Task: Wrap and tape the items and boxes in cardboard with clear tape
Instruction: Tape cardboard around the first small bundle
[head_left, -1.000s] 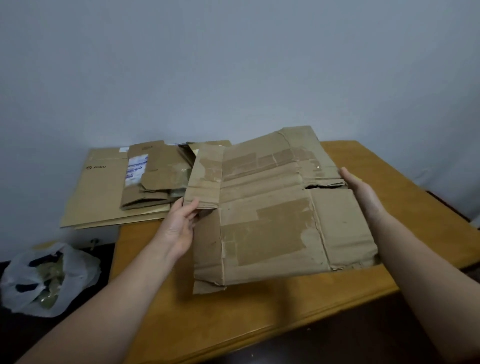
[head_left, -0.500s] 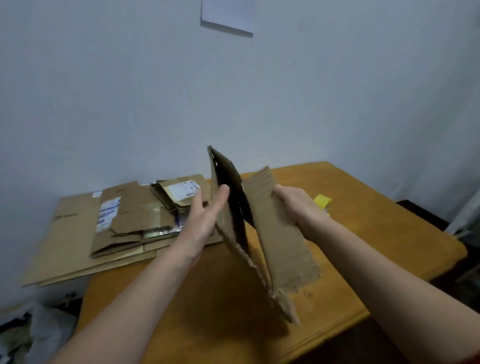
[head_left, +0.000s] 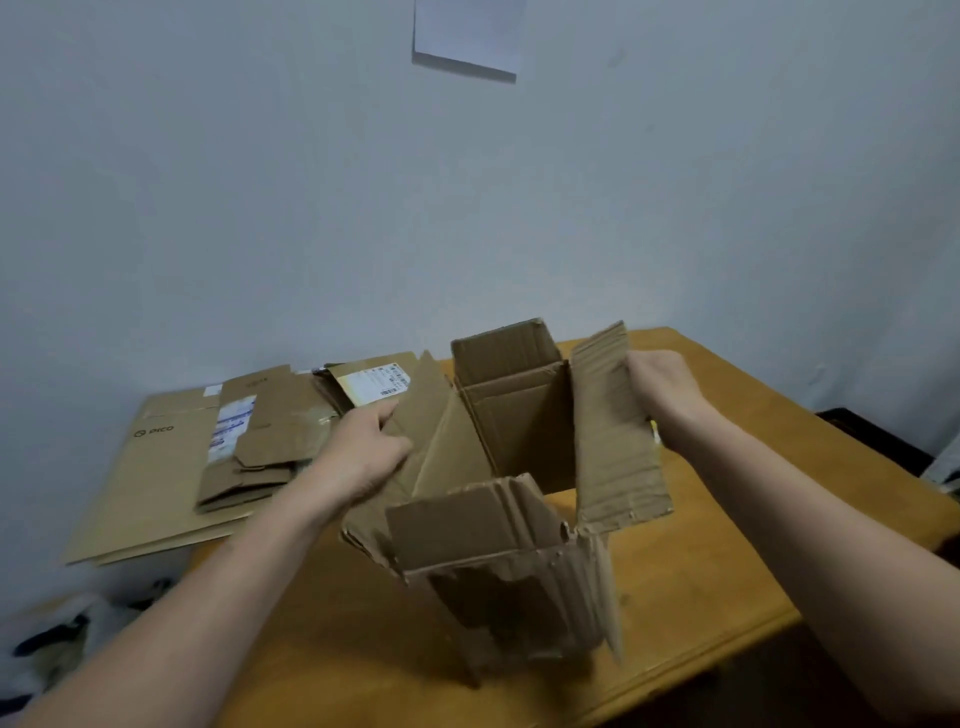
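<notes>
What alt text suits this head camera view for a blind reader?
A left hand and a right hand hold a worn cardboard box open by its side flaps over a wooden table. Flattened cardboard lies beyond, at left.

Mid-table: cardboard box (head_left: 519, 431), mouth open upward; entry from above between four raised flaps. Side flaps gripped by left hand (head_left: 363, 457) and right hand (head_left: 662, 387), flanking mouth. Left rear covered by flattened cardboard stack (head_left: 166, 478). Bare table (head_left: 727, 545) right of box and along near edge. Close behind: wall (head_left: 311, 208).
</notes>
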